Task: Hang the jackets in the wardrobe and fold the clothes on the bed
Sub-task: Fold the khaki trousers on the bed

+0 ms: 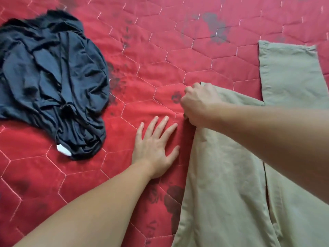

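A pair of khaki trousers (229, 184) lies spread on the red quilted bed (74, 177), filling the right side. One leg runs up toward the far right, the other ends near the middle. My right hand (197, 104) grips the hem of that nearer leg, fingers curled around the cloth. My left hand (156, 148) rests flat on the quilt just left of the trousers, fingers spread and holding nothing. A crumpled dark navy garment (51, 79) with a white tag lies in a heap at the left.
The quilt has hexagon stitching and dark printed patches. Bare quilt stretches between the navy heap and the trousers and across the top of the view.
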{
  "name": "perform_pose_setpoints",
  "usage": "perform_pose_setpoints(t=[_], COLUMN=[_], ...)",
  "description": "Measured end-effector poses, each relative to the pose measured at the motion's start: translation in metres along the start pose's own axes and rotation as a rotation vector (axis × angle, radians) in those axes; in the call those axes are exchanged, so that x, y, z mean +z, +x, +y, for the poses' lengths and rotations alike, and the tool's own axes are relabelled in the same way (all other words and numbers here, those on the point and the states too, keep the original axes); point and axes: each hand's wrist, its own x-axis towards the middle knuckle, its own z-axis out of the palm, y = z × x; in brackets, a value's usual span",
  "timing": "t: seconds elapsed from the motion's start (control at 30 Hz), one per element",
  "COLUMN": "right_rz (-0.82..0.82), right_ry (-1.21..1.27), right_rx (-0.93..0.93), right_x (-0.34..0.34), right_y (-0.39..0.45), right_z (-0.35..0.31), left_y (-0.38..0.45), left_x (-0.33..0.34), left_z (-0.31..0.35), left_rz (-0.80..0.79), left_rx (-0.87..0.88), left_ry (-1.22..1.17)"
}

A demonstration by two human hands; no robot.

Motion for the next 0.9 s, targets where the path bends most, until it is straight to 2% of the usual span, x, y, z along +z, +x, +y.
perform_pose_setpoints(t=[0.03,0.1,0.2,0.27,0.33,0.4,0.47,0.57,0.63,0.7,0.8,0.9], right_rz=[0.051,0.162,0.381,0.392,0.333,0.293,0.284,0.013,-0.203,-0.29,-0.184,0.013], right_ry=[0.067,0.322,1.046,1.451,1.669,1.682,1.533,1.175,1.216,1.265,1.121,1.061], right_rx=[0.047,0.257,0.566,0.6,0.595,0.634,0.738,0.908,0.889,0.795,0.663,0.705], right_x=[-0.008,-0.029,-0.065,-0.089,-0.101,-0.091,-0.063,-0.007,0.017,0.026,0.026,0.012], right_y=[0.009,0.033,0.073,0.083,0.087,0.089,0.085,0.065,0.052,0.047,0.054,0.058], right_z=[0.011,0.041,0.096,0.118,0.127,0.13,0.129,0.119,0.104,0.083,0.061,0.065], left_y=[0.001,0.001,0.0,0.0,0.0,0.0,0.0,-0.001,0.0,-0.001,-0.001,-0.001], left_x=[-0.001,-0.001,-0.002,-0.004,-0.005,-0.006,-0.007,-0.006,-0.006,-0.006,-0.005,-0.006], left_z=[-0.001,-0.001,-0.001,-0.001,0.0,0.0,0.0,0.001,0.001,0.0,0.0,0.0], left_rz=[-0.004,-0.001,-0.002,0.001,0.005,0.011,0.015,0.029,0.037,0.034,0.027,0.029], left_rx=[0.0,0.003,0.003,0.01,0.021,0.024,0.02,0.027,0.031,0.031,0.032,0.034], left_ry=[-0.002,-0.021,-0.051,-0.071,-0.076,-0.084,-0.102,-0.106,-0.103,-0.099,-0.099,-0.099])
